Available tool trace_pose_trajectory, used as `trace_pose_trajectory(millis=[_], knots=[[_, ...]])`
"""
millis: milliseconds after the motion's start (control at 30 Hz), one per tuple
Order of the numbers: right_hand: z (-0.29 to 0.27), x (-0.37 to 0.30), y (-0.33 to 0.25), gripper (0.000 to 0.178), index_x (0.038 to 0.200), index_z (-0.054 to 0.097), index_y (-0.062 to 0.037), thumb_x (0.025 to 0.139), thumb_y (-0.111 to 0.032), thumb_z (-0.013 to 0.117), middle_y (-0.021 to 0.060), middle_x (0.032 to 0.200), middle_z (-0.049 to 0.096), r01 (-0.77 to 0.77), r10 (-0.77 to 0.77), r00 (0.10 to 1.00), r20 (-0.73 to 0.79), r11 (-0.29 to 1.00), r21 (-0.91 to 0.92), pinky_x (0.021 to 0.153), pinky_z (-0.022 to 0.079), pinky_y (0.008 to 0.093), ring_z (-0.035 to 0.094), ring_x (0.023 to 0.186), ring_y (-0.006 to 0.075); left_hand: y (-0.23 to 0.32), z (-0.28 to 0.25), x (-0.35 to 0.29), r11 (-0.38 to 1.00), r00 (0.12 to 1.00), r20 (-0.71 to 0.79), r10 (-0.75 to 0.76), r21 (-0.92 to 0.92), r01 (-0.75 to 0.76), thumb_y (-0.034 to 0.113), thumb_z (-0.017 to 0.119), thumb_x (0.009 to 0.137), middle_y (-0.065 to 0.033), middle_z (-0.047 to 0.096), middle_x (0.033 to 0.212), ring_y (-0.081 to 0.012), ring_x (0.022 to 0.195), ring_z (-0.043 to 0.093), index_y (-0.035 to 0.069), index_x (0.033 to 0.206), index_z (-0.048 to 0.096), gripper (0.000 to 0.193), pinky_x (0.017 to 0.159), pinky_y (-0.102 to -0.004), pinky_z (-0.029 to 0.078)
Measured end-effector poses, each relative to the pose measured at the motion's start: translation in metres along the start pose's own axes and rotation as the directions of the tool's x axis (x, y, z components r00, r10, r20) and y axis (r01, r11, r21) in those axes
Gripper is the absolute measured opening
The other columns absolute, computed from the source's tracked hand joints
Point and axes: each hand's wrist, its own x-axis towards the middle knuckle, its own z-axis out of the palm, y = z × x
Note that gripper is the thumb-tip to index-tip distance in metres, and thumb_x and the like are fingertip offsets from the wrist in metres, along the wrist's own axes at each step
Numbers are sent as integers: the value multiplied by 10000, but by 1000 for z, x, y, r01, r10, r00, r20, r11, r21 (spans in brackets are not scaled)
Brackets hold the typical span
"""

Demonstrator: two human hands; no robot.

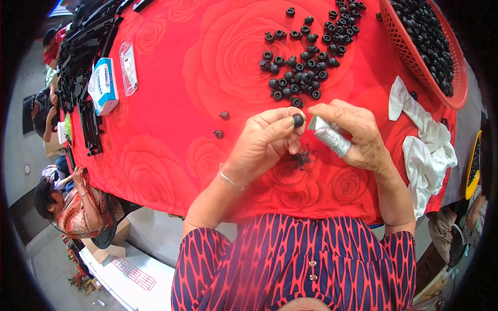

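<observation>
My left hand (265,139) pinches a small round black plastic knob (298,121) between thumb and fingers above the near part of the red tablecloth. Close beside it, my right hand (360,129) is closed on a small thin blade (313,123), whose edge points toward the knob. A silvery wrap (334,142) covers my right thumb. Below my hands, dark shavings (303,159) lie scattered on the cloth. Beyond them spreads a loose group of similar black knobs (295,87). Two separate knobs (224,115) rest to the left of my left hand.
A red plastic basket (415,65) full of black knobs stands at the far right. White gloves (428,160) lie nearer. At left are a tissue box (106,88), a clear plastic case (128,70) and long black parts (85,62). Another person (85,207) sits beyond the left edge.
</observation>
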Motion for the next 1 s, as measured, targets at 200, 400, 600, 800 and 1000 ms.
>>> trace_pose_trajectory(millis=[200, 400, 600, 800, 1000], knots=[[2, -1, 0, 333, 1063, 577, 33, 735, 11, 629, 130, 800, 590, -69, 67, 991, -115, 998, -13, 604, 474, 309, 603, 693, 225, -2, 3, -2, 997, 1000, -16, 16, 81, -14, 86, 574, 887, -73, 629, 912, -111, 738, 601, -10, 1079, 578, 215, 616, -231, 488], [4, 1, -5, 367, 1059, 588, 16, 699, 13, 655, 118, 790, 587, -87, 89, 980, -175, 996, 21, 598, 475, 297, 597, 678, 221, -3, 2, 0, 994, 999, -10, 42, 101, -40, 89, 582, 882, -84, 635, 934, -120, 759, 608, -9, 1073, 581, 215, 623, -233, 496], [23, 1, -9, 469, 1032, 609, 8, 587, -41, 751, 92, 745, 557, 196, -253, 923, -289, 957, -212, 505, 465, 308, 571, 605, 221, -9, 6, 1, 999, 995, -86, -46, 11, 47, 84, 581, 881, -79, 645, 913, -126, 750, 617, -9, 1078, 580, 217, 618, -235, 518], [30, -2, -7, 486, 1001, 621, 12, 551, -115, 756, 79, 727, 543, 217, -319, 894, -314, 922, -320, 492, 449, 318, 556, 589, 216, -12, 3, -1, 998, 996, -76, -50, -32, 47, 69, 604, 864, -80, 651, 920, -136, 770, 627, -6, 1051, 596, 201, 633, -240, 523], [28, -2, -4, 458, 967, 626, 30, 534, -97, 705, 71, 715, 541, 297, -432, 858, -278, 858, -420, 448, 402, 306, 498, 525, 191, -16, 8, -2, 1000, 993, -119, 20, -19, -22, 55, 611, 857, -86, 652, 926, -140, 778, 627, 0, 1034, 605, 186, 644, -245, 524]])
